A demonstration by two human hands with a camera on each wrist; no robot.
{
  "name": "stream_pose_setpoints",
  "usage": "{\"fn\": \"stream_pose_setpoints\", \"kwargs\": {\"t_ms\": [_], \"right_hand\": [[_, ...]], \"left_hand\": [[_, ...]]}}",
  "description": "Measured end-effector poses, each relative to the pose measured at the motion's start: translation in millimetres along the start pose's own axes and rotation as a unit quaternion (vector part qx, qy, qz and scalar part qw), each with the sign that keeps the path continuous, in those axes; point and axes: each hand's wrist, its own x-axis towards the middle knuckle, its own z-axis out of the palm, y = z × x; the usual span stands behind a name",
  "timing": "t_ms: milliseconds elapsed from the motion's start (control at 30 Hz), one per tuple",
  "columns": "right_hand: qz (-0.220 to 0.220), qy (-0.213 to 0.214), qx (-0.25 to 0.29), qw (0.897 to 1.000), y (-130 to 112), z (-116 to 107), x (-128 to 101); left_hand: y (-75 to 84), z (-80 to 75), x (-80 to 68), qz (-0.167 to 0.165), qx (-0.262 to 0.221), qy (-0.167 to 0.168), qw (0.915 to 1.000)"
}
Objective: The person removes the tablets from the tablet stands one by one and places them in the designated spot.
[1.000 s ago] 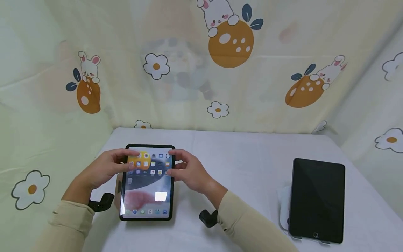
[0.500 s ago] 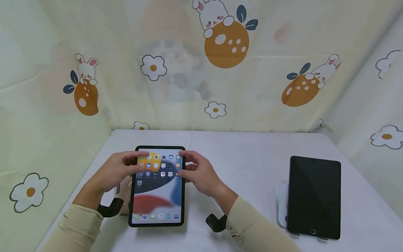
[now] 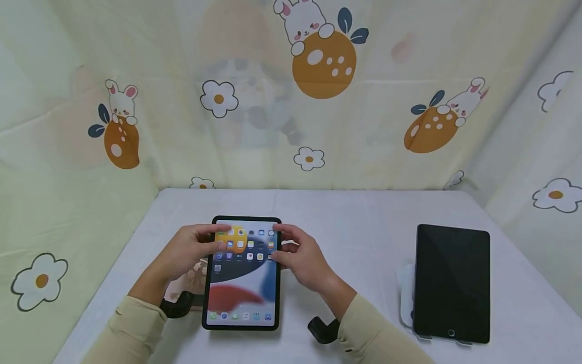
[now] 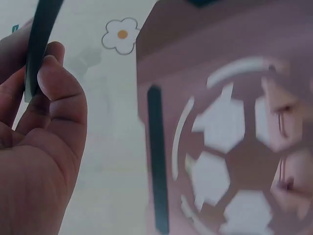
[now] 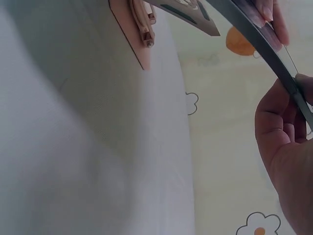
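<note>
Head view shows us pinching the lit black-framed tablet (image 3: 243, 275) by its upper side edges, left hand (image 3: 188, 253) and right hand (image 3: 302, 258), raised above the white cloth-covered table (image 3: 364, 227), over a pink card (image 3: 193, 283)

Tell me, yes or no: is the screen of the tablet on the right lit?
No, the right tablet shows a plain black screen in the head view, while the held tablet displays app icons.
</note>
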Motion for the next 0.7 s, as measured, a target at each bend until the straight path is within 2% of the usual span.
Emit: {"fn": "stream_pose_setpoints", "kwargs": {"t_ms": [133,400,567,700], "right_hand": [[0.003,0.012,0.008,1.0,4.4,-6.2,-4.0],[0.007,0.035,0.003,0.999,12.6,-13.7,-7.1],[0.006,0.046,0.004,0.999,15.8,-18.6,-8.1],[0.006,0.056,-0.002,0.998,16.4,-23.3,-9.9]], "left_hand": [[0.6,10.0,3.8,0.008,-0.003,0.0,1.0],[0.5,27.1,9.4,-0.019,-0.004,0.018,0.9997],[1.0,35.3,12.6,-0.02,0.005,0.025,0.9995],[1.3,42.8,14.9,-0.022,-0.018,0.025,0.9993]]}}
